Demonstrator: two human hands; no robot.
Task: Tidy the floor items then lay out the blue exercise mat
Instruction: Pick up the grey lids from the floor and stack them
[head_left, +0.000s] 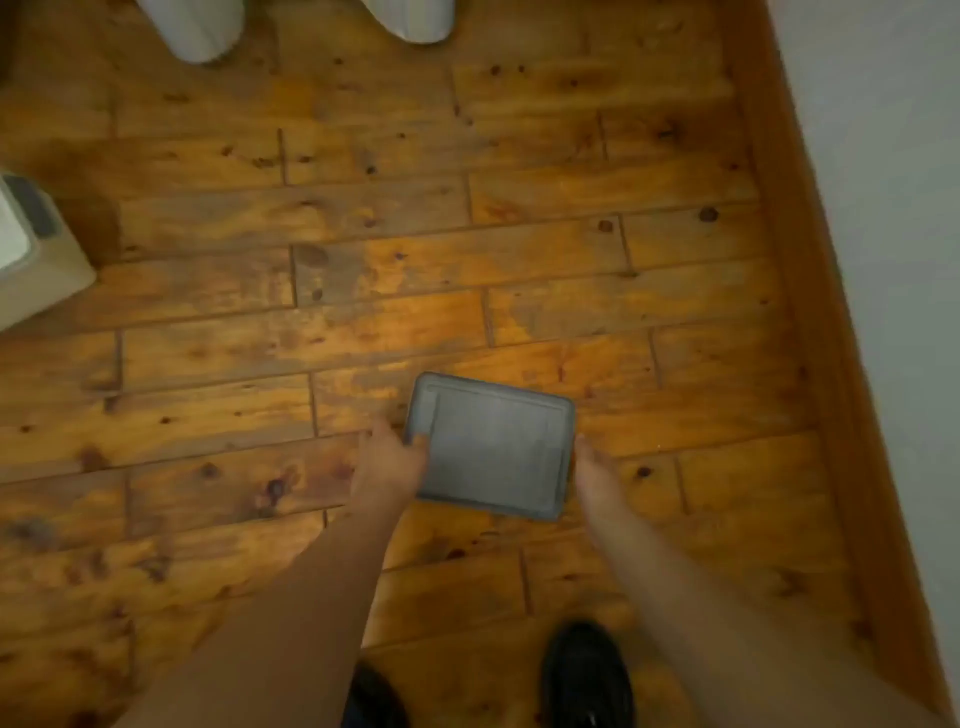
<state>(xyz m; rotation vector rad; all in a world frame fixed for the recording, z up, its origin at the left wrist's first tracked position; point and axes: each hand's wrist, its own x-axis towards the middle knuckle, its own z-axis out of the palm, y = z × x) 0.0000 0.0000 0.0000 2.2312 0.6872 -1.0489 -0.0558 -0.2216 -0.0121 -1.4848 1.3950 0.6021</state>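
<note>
Slab (493, 447), grey, flat and round-cornered with a thin inset border, lies between the two hands over the plank floor (363, 260); whether it rests on the boards or is lifted clear of them cannot be told. The left hand (387, 467) grips the slab's left edge, its thumb (418, 444) laid on the top face near the far left corner and the other fingers hidden beneath. The right hand (597, 478) lies against the right edge, touching it. Its fingers are blurred and mostly out of sight, so whether they curl round the slab or only press against it cannot be told. Both forearms are bare. Nearer than the hands, two black shoes stand on the floor, one (587, 675) under the right forearm and one (374, 696) beside the left forearm. Well to the left of the left hand sits a pale box (36, 260) with a dark patch on top. Far beyond the hands, two white rounded shapes (200, 26) (415, 18) reach down from the frame's top edge. Right of the right hand, a wooden skirting (810, 312) runs along a grey wall (893, 156).
</note>
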